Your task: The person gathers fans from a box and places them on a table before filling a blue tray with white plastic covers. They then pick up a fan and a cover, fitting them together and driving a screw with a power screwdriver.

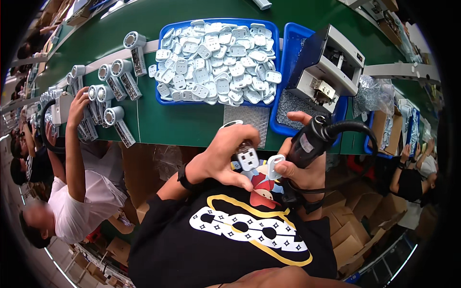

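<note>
My left hand [223, 156] is closed around a pale handheld fan [248, 159]. The fan's square end, with several dark holes, points toward me; the fingers hide most of its body. A black electric screwdriver [307, 144] with a thick cable lies in the grip of my right hand [307, 175]. Between that hand's thumb and fingers is also a small pale blue plastic cover [275, 166], just right of the fan's end and apart from it. Both hands are in front of my chest, near the table's edge.
A blue tray [158, 96] heaped with similar covers stands ahead. Right of it, a screw feeder [331, 67] sits in another blue tray [288, 33] with loose screws. Several fans [122, 79] lie at left, where a co-worker's hand [78, 105] reaches. Cardboard boxes [355, 225] stand below right.
</note>
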A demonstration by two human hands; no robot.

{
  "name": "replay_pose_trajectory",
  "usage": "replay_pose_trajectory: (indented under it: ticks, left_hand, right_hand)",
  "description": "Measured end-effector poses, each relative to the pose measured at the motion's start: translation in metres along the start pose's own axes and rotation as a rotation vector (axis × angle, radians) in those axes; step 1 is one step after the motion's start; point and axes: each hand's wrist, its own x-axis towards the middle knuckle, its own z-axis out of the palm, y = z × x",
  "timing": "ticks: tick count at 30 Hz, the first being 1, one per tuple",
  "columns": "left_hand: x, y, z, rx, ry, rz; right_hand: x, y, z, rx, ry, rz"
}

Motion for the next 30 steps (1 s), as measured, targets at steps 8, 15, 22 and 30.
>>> replay_pose_trajectory:
  ticks: [8, 15, 22, 30]
  left_hand:
    - [0.046, -0.05, 0.029, 0.122, -0.193, 0.108]
    - [0.036, -0.083, 0.019, 0.183, -0.039, 0.111]
    - [0.056, -0.101, 0.029, 0.269, -0.009, 0.187]
    - [0.049, -0.101, 0.022, 0.322, -0.012, 0.167]
  right_hand:
    - [0.025, 0.032, -0.027, -0.212, 0.134, -0.219]
    - [0.061, -0.013, -0.033, 0.0, 0.394, -0.89]
    - [0.121, -0.033, -0.07, -0.177, 0.524, -0.952]
    - [0.033, -0.048, -0.032, -0.042, -0.071, -0.881]
